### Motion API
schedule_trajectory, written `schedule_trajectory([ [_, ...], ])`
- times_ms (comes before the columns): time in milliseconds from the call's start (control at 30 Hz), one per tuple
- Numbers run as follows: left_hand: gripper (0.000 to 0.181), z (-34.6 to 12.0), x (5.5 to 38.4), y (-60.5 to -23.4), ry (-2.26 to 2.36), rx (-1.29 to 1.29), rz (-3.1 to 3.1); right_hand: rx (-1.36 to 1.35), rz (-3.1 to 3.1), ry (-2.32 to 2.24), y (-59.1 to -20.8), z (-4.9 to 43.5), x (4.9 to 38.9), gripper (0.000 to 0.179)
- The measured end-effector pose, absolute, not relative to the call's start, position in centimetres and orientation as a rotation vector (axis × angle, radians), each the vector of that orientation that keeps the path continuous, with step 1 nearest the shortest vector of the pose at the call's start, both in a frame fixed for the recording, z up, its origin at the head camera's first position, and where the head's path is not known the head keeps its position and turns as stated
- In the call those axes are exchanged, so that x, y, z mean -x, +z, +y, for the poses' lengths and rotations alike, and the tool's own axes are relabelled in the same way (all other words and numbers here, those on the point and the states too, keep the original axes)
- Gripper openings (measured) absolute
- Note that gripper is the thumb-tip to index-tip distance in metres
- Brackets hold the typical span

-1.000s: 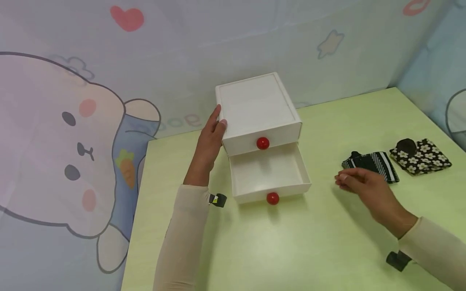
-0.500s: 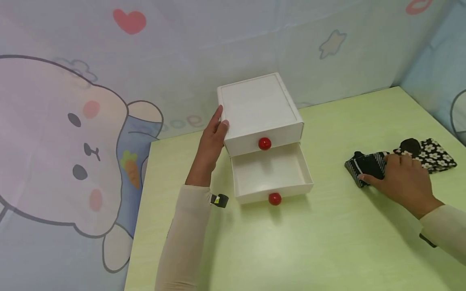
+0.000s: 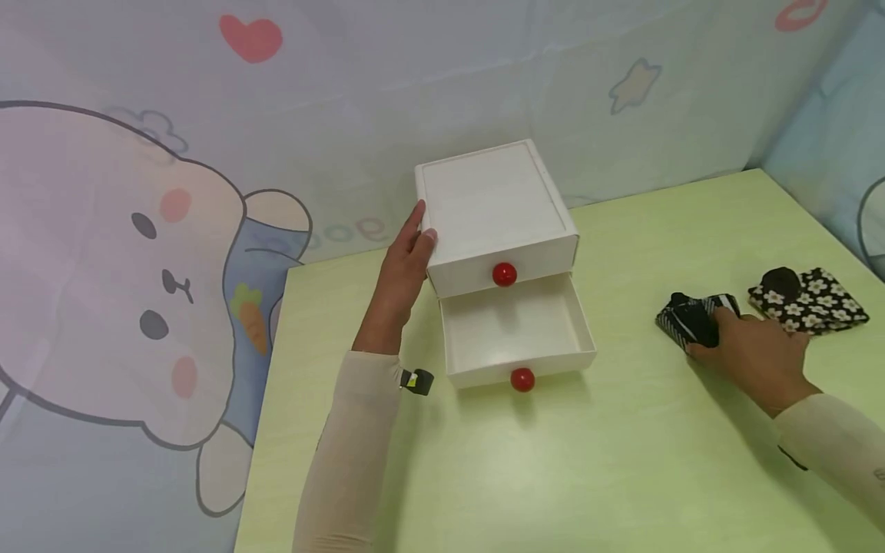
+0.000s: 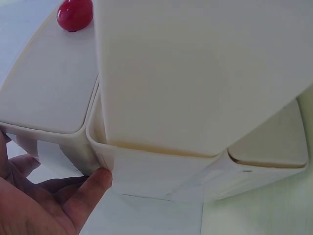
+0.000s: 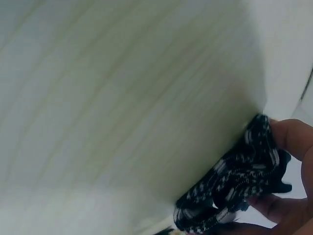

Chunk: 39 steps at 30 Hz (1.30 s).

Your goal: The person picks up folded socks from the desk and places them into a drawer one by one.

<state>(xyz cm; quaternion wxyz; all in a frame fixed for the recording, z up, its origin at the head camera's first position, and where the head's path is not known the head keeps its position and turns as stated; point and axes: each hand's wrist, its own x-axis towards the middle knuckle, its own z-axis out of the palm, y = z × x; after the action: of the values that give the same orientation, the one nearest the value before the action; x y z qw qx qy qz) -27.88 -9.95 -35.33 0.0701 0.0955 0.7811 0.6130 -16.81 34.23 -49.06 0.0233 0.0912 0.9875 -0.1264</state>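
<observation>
Well beyond the drawer edge (image 3: 578,316), hand (image 3: 757,357) grips cloth (image 3: 694,319).

Right grip (image 5: 298,208) pinches patterned black-and-white cloth (image 5: 237,178).

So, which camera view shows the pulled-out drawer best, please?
The head view: it shows the pulled-out drawer from above, its empty inside and its red knob. The left wrist view shows it close, mostly one side wall, without this knob. In the right wrist view I cannot make it out.
</observation>
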Motion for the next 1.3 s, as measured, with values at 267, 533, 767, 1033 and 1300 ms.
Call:
schedule_trajectory([
  [267, 0.054, -10.2, 27.8, -35.3, 1.864, -0.291, 2.353, -0.023, 3.223, -0.425, -49.8, 34.4, 16.9, 0.056],
  [533, 0.054, -10.0, 27.9, -35.7, 1.858, -0.285, 2.345, 0.121, 3.336, -0.485, -50.4, 35.7, 16.1, 0.044],
  [767, 0.055, -9.7, 27.8, -35.8, 1.848, -0.312, 2.343, 0.167, 3.413, -0.476, -48.6, 35.3, 15.6, 0.043],
  [1033, 0.054, -9.8, 27.9, -35.5, 1.846, -0.317, 2.361, 0.562, 3.555, -0.443, -42.3, 31.2, 16.6, 0.043],
  [1300, 0.054, -9.9, 27.9, -35.4, 1.835, -0.312, 2.374, 1.025, 3.401, -0.496, -37.2, 25.5, 17.0, 0.038],
])
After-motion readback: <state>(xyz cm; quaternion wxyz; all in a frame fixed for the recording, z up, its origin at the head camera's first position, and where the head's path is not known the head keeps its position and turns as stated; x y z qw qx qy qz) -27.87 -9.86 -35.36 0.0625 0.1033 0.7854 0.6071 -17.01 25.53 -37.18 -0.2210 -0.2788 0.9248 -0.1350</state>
